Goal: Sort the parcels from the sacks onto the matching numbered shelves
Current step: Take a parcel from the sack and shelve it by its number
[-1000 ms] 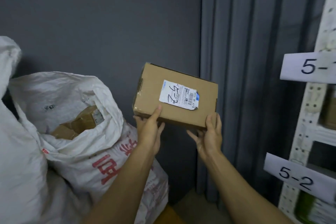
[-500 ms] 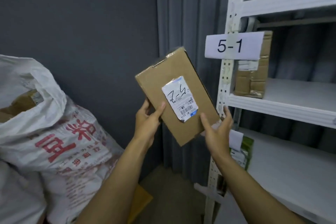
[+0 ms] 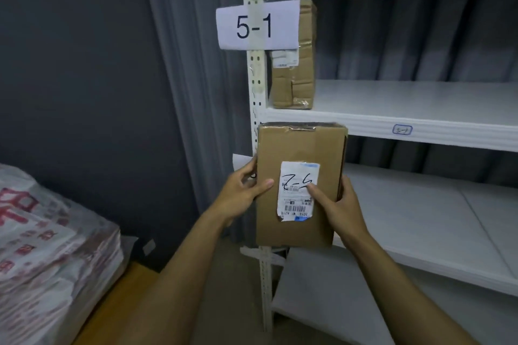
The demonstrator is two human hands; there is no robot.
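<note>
Lower left of frame: one white sack, red print unreadable. Centre: brown cardboard box held upright before the shelf post. Left hand and right hand each grip a side, thumbs on front. Its white sticker reads handwritten "5-2", upside down. Above: sign "5-1". Second box stands on shelf, edge tag "5-1".
</note>
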